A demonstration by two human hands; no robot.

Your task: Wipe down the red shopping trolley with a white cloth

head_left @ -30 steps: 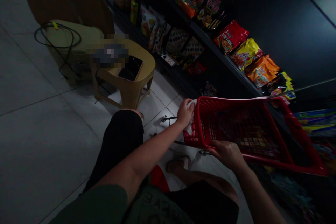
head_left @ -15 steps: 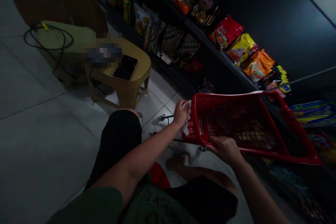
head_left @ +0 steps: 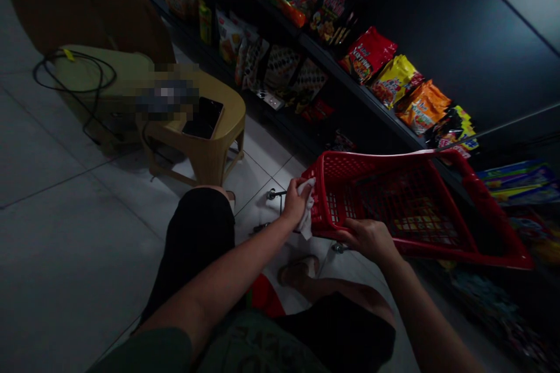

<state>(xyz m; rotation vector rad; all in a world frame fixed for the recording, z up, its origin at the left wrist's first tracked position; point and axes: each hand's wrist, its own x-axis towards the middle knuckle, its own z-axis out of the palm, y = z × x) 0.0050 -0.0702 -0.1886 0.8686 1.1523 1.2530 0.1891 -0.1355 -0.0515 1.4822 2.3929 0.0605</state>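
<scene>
A red plastic shopping basket lies tilted in front of me beside the dark shelves. My left hand is closed on a white cloth and presses it against the basket's near end wall. My right hand grips the basket's lower rim at the near corner. My knees and a sandalled foot show below the hands.
A tan plastic stool with a dark phone on it stands to the left, behind it a beige box with a black cable. Dark shelves full of snack packets run along the right. Metal basket handles lie on the tiled floor.
My left hand with the cloth has slid down the basket's end wall. The basket and my right hand have shifted slightly left and up in view.
</scene>
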